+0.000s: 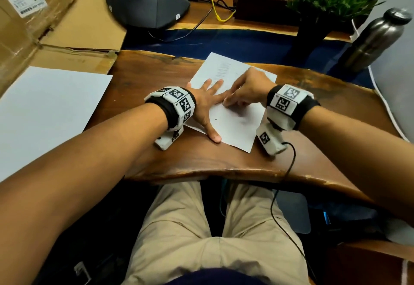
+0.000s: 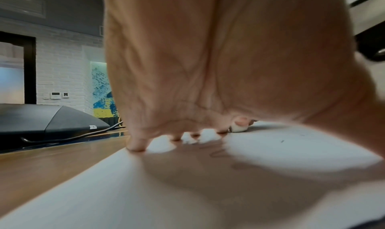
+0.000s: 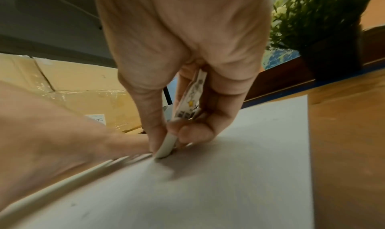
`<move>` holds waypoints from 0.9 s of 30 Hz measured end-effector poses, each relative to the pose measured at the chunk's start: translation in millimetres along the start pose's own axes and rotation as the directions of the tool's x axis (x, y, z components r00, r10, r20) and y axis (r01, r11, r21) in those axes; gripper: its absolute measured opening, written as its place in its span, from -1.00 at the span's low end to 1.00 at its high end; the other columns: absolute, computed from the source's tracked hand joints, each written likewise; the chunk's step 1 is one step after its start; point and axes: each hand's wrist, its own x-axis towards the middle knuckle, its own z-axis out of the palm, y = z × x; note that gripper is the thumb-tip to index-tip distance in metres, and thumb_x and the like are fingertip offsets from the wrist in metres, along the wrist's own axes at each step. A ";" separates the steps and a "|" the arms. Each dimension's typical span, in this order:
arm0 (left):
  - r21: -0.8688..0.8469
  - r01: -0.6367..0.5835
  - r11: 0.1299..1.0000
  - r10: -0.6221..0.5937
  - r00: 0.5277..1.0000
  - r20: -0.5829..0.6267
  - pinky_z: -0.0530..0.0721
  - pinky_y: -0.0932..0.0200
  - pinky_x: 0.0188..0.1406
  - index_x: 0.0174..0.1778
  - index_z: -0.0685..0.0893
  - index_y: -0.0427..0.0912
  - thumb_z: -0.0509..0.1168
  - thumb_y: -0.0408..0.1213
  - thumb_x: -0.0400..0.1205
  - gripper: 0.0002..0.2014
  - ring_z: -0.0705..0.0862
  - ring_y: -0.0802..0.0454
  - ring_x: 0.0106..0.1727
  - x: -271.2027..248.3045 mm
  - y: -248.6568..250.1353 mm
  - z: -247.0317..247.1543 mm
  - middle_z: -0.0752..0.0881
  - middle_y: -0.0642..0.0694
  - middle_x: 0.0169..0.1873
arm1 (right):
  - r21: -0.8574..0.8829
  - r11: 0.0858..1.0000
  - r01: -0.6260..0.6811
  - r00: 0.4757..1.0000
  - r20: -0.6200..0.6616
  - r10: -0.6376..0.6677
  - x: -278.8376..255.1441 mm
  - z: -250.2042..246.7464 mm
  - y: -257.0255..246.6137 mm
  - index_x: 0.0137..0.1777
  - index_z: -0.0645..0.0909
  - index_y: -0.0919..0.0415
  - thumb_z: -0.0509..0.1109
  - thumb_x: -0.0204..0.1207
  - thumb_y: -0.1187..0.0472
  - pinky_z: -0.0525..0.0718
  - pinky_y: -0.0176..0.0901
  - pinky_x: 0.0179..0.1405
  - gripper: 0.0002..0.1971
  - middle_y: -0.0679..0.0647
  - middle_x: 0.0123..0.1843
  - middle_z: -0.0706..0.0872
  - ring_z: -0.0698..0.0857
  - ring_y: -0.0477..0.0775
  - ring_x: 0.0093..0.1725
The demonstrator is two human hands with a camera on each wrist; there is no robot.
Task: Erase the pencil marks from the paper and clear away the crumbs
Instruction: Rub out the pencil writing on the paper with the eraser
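A white sheet of paper (image 1: pixel 237 123) lies tilted on the wooden desk, with faint pencil marks (image 1: pixel 221 69) near its far end. My left hand (image 1: pixel 208 103) lies flat on the sheet, fingers spread and straight, pressing it down. My right hand (image 1: pixel 248 89) pinches a white eraser (image 3: pixel 165 147) in a printed sleeve between thumb and fingers; the eraser's tip touches the paper (image 3: pixel 208 191) right beside my left hand's fingers. From the left wrist view the eraser (image 2: pixel 238 128) shows beyond my fingertips (image 2: pixel 136 146). A few dark specks (image 2: pixel 282 141) lie on the sheet.
A second blank sheet (image 1: pixel 44 114) lies at the left, beside an open cardboard box (image 1: pixel 44 22). A black conference phone (image 1: pixel 145 7), a potted plant (image 1: pixel 324 4) and a steel bottle (image 1: pixel 374 38) stand at the back. The desk's front edge (image 1: pixel 224 172) curves near my lap.
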 end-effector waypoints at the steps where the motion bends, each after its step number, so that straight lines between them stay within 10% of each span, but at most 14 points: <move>1: 0.004 0.001 1.000 -0.001 1.000 0.003 -0.23 -0.58 0.57 0.64 -0.42 0.33 0.38 0.61 -0.22 0.59 -0.49 -0.11 0.68 -1.2 0.2 0.0 -0.53 0.07 0.65 | -0.001 1.000 0.007 1.000 -0.028 -0.008 2.0 0.1 0.9 -0.22 0.85 0.13 0.76 0.29 0.21 0.63 -0.37 -0.50 -0.86 -0.03 -0.42 0.77 0.70 -0.13 -0.45; 6: 0.023 -0.002 1.000 0.002 1.000 -0.001 -0.26 -0.57 0.56 0.64 -0.45 0.28 0.40 0.58 -0.14 0.56 -0.49 -0.11 0.68 1.3 1.0 0.6 -0.54 0.06 0.65 | -0.028 0.996 0.079 0.978 0.197 -0.072 -26.4 22.1 6.1 -0.14 0.87 0.20 0.74 0.32 0.24 0.64 -0.37 -0.51 -0.85 0.11 -0.32 0.83 0.72 -0.10 -0.50; 15: 0.058 -0.012 0.998 0.012 1.000 0.012 -0.28 -0.47 0.61 0.64 -0.48 0.29 0.27 0.60 0.25 0.28 -0.44 -0.12 0.69 10.9 -3.1 -1.6 -0.52 0.05 0.65 | 0.007 0.996 -0.087 0.995 0.048 0.087 -1.2 -18.8 39.1 -0.12 0.86 0.20 0.75 0.32 0.16 0.75 -0.22 -0.33 -0.80 0.09 -0.28 0.81 0.66 -0.04 -0.39; 21: 0.158 0.031 0.987 0.014 0.961 -0.277 -0.26 -0.23 0.68 0.76 -0.23 -0.10 -0.04 0.20 0.76 -0.23 -0.22 -0.11 0.75 8.2 -13.8 -20.0 -0.20 -0.14 0.75 | 0.065 0.994 -0.092 0.996 0.028 0.090 1.0 -17.8 41.9 -0.15 0.87 0.21 0.77 0.28 0.19 0.80 -0.12 -0.27 -0.80 0.03 -0.37 0.79 0.67 -0.04 -0.42; 27: 0.234 -0.540 0.808 0.574 0.811 -0.109 -0.32 -0.02 0.69 0.77 -0.09 0.01 -0.09 0.13 0.80 -0.36 -0.24 0.10 0.74 -53.4 3.6 21.8 -0.16 0.03 0.75 | 0.080 0.994 -0.079 0.996 0.044 0.076 5.3 -18.5 45.6 -0.16 0.87 0.23 0.77 0.28 0.21 0.68 -0.24 -0.42 -0.81 -0.05 -0.54 0.72 0.64 -0.05 -0.48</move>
